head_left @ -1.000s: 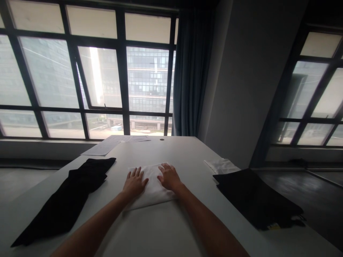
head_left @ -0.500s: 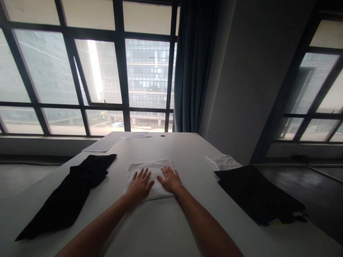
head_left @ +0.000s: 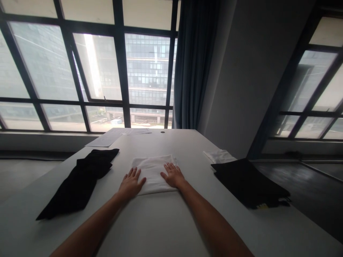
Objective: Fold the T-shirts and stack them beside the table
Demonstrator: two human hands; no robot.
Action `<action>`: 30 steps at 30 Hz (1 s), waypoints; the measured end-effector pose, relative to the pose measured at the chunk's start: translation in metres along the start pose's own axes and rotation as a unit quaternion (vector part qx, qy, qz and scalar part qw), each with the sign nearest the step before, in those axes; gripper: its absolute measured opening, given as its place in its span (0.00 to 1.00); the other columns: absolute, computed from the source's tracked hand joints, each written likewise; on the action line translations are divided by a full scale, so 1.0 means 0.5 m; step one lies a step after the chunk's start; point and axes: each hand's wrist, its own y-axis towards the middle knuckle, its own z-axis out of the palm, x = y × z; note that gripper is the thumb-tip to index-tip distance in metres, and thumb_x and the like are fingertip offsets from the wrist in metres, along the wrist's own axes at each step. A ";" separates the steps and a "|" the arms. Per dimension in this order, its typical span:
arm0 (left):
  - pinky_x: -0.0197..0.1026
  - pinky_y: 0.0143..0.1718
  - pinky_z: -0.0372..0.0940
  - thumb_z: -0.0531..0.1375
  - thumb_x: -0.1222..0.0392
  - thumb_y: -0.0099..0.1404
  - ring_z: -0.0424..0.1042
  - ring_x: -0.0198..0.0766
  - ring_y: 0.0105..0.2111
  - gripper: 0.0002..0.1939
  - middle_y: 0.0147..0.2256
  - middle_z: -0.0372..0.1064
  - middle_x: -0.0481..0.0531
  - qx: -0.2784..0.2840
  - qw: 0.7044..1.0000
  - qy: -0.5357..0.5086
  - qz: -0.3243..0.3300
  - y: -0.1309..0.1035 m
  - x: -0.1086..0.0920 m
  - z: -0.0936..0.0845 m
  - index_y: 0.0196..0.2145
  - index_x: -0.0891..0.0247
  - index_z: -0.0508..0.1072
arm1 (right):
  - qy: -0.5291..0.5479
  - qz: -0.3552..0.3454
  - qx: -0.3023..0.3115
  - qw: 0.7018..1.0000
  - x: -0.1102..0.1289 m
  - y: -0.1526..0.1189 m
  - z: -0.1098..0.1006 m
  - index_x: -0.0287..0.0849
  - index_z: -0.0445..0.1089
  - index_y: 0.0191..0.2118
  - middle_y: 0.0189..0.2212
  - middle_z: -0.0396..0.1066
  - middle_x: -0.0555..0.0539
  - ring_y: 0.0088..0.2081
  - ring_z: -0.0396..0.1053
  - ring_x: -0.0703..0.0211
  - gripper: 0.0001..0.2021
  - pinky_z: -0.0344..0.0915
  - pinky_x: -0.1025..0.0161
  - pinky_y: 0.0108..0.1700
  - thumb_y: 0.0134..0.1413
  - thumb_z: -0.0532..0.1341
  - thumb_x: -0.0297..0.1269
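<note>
Both hands have slid back toward the near edge of the folded white cotton cloth; left hand and right hand lie flat, fingers spread, gripping nothing. Looks light, soft and floppy, so I'd pinch it at the near corners.

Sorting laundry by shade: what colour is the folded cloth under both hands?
White; the folded cloth shows best in the head view.

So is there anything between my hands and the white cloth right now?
Nothing visible. The left hand and right hand both lie flat on the folded white cloth, with the black garments off to either side.
</note>
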 end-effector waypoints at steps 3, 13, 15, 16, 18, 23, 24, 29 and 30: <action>0.57 0.67 0.42 0.43 0.34 0.68 0.37 0.53 0.70 0.41 0.71 0.39 0.62 0.016 0.999 0.003 0.034 -0.045 -0.003 -0.004 0.69 0.65 0.53 | 0.003 -0.040 -0.011 0.999 -0.023 -0.010 -0.012 0.43 0.49 0.70 0.72 0.42 0.45 0.71 0.38 0.54 0.34 0.34 0.52 0.69 0.65 0.45 0.56; 0.59 0.67 0.39 0.41 0.33 0.69 0.38 0.51 0.70 0.40 0.71 0.39 0.57 0.021 0.997 0.008 0.080 -0.100 0.000 -0.018 0.69 0.59 0.52 | -0.034 0.152 -0.139 0.978 -0.035 -0.053 -0.021 0.32 0.55 0.67 0.63 0.58 0.25 0.63 0.58 0.38 0.33 0.54 0.45 0.61 0.64 0.50 0.51; 0.60 0.67 0.38 0.40 0.34 0.69 0.37 0.51 0.71 0.39 0.71 0.38 0.57 0.016 0.997 0.004 0.076 -0.096 -0.005 -0.006 0.69 0.60 0.52 | 0.007 0.223 -0.134 0.966 -0.052 -0.052 -0.032 0.28 0.60 0.63 0.58 0.63 0.21 0.59 0.64 0.35 0.35 0.60 0.46 0.56 0.61 0.54 0.54; 0.60 0.67 0.38 0.40 0.34 0.69 0.37 0.51 0.71 0.39 0.71 0.38 0.56 0.016 0.997 0.001 0.078 -0.095 -0.006 -0.002 0.69 0.60 0.52 | 0.048 0.244 -0.119 0.961 -0.066 -0.050 -0.041 0.28 0.64 0.60 0.56 0.65 0.21 0.57 0.66 0.35 0.35 0.62 0.48 0.54 0.59 0.57 0.55; 0.60 0.67 0.38 0.40 0.34 0.69 0.37 0.51 0.71 0.39 0.71 0.38 0.56 0.013 0.996 -0.005 0.083 -0.095 -0.007 0.001 0.69 0.59 0.51 | 0.147 0.260 -0.089 0.950 -0.098 -0.042 -0.061 0.29 0.71 0.53 0.52 0.71 0.24 0.56 0.68 0.36 0.33 0.65 0.51 0.52 0.54 0.62 0.57; 0.60 0.68 0.38 0.40 0.34 0.69 0.37 0.49 0.71 0.40 0.71 0.37 0.55 0.020 0.996 -0.007 0.089 -0.098 -0.002 -0.003 0.69 0.60 0.51 | 0.253 0.242 -0.067 0.934 -0.141 -0.016 -0.085 0.30 0.76 0.46 0.46 0.77 0.31 0.51 0.73 0.42 0.29 0.68 0.59 0.47 0.49 0.67 0.54; 0.60 0.68 0.38 0.40 0.34 0.69 0.37 0.49 0.71 0.40 0.71 0.37 0.55 0.022 0.996 -0.007 0.090 -0.098 -0.002 -0.003 0.70 0.59 0.50 | 0.260 0.241 -0.063 0.933 -0.140 -0.011 -0.084 0.29 0.76 0.45 0.46 0.76 0.31 0.51 0.73 0.43 0.29 0.69 0.59 0.47 0.49 0.67 0.54; 0.62 0.67 0.38 0.40 0.33 0.69 0.38 0.50 0.71 0.39 0.71 0.37 0.54 0.018 0.994 -0.014 0.106 -0.100 -0.003 -0.008 0.69 0.57 0.51 | 0.281 0.255 -0.045 0.924 -0.118 0.001 -0.085 0.27 0.75 0.45 0.49 0.74 0.27 0.53 0.71 0.37 0.26 0.69 0.53 0.49 0.45 0.71 0.46; 0.62 0.67 0.38 0.40 0.33 0.69 0.38 0.50 0.71 0.39 0.71 0.37 0.54 0.021 0.994 -0.014 0.106 -0.101 -0.003 -0.010 0.69 0.57 0.51 | 0.288 0.253 -0.040 0.923 -0.113 0.000 -0.087 0.28 0.75 0.45 0.49 0.74 0.28 0.53 0.71 0.37 0.25 0.69 0.53 0.49 0.45 0.72 0.44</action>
